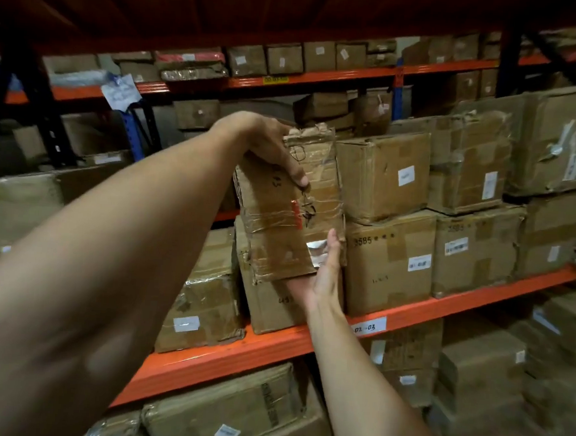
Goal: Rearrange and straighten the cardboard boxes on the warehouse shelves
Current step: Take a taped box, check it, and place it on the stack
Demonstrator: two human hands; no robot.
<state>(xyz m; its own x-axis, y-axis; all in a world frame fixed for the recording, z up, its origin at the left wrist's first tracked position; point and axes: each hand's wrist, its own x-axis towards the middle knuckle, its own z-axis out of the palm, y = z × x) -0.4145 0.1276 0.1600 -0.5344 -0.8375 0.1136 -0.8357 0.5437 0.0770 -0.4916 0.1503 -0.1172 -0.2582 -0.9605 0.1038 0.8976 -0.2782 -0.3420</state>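
While both hands steady one carton at the shelf front, stock reads left to right as follows.

Left hand (267, 142): fingers wrapped over the top left corner of the taped box (290, 211), thumb down its front face; closed on it.
Taped box: small, worn, bound in clear tape, tilted, raised off the stack, in front of the lower carton (271, 304) and just left of the labelled carton (383, 176).
Right hand (327, 274): palm open and flat, cupping the box's lower right corner from beneath; supporting, not clenched.
Orange beam (238, 353): front edge of the shelf, carrying a tag marked 02-03 (367, 325).
Right-hand stack (473, 246): cartons two high, fairly square.
Risk: torn top edge may give way under the left fingers; the box could slip off the open right palm and drop past the beam; pushing it in tilted may jam against the labelled carton.
Surface: steel racking, boxes packed close.
Room: dim warehouse aisle, further orange and blue racks behind.
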